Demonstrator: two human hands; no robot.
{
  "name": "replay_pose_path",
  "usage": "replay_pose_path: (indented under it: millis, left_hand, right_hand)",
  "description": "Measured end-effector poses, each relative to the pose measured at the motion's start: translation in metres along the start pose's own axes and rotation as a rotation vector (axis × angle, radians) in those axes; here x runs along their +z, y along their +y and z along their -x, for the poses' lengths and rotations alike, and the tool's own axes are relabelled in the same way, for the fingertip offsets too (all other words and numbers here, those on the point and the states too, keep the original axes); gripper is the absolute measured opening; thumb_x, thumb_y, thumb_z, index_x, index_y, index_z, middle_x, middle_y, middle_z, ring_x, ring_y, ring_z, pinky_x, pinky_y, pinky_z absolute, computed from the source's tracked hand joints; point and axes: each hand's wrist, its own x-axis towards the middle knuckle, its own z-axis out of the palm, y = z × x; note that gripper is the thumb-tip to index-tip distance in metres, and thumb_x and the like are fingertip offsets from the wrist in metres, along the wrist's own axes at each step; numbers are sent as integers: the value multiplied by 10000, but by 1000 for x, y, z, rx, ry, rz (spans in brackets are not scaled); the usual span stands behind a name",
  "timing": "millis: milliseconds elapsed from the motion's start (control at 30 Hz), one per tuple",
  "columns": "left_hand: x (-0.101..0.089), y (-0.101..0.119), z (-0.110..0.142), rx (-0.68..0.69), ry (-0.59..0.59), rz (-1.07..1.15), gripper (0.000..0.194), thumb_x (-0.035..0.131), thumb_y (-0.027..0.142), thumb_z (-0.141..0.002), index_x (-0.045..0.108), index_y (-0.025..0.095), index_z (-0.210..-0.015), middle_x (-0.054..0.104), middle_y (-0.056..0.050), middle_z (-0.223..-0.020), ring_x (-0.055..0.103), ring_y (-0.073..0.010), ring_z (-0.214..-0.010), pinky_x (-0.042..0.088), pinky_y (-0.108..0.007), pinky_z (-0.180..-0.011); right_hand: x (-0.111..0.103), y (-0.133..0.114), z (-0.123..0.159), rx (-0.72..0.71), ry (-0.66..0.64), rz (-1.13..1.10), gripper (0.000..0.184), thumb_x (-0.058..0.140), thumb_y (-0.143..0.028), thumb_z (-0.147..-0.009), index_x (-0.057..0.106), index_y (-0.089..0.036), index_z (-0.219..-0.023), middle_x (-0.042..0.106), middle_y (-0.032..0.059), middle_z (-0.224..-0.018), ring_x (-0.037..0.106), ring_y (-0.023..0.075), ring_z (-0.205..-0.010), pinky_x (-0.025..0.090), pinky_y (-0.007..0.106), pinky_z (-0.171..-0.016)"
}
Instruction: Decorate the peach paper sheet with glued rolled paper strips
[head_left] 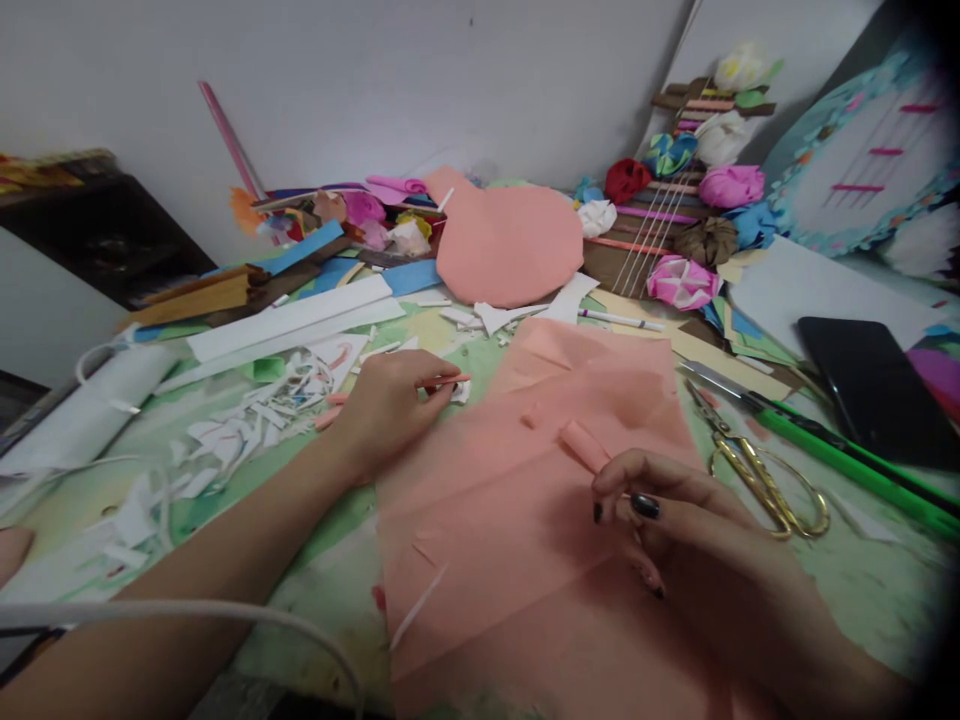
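Observation:
My left hand [394,405] is closed in a pinch on a small pink and white paper piece [456,382], left of the large pink paper sheet [487,520]. Over the right part of that sheet hovers my right hand [675,530], its fingers loosely curled and apart. Its index finger is nearest to a small rolled piece of pink paper [581,442]; whether it touches the roll I cannot tell. A smaller pink scrap [531,415] lies on the sheet too. Behind it, a rounded pink cutout shape [510,245] leans at the back.
Gold-handled scissors [750,475], a green utility knife [832,440] and a black phone [877,380] lie on the right. White paper scraps [255,420] cover the left. Paper flowers [682,280] and a stringed paper craft [652,235] stand at the back. A white cable [225,608] crosses the front left.

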Motion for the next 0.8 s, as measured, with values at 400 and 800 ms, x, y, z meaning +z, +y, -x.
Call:
replay_pose_path:
  millis: [400, 800]
  left_hand:
    - [20, -9, 3, 286, -9, -306, 221, 514, 180, -894, 730, 145, -919, 717, -91, -915, 666, -207, -803, 517, -298, -687]
    - [4, 2, -1, -186, 19, 78, 183, 578, 215, -817, 737, 146, -874, 722, -77, -770, 664, -202, -700, 503, -298, -632]
  right_hand:
    - [3, 3, -1, -14, 10, -21, 102, 644, -199, -756, 707, -160, -827, 598, 23, -698, 450, 47, -487, 406, 145, -432]
    - [1, 6, -2, -10, -8, -5, 111, 669, -241, -744, 711, -172, -820, 601, 38, -738, 452, 62, -531, 422, 138, -430]
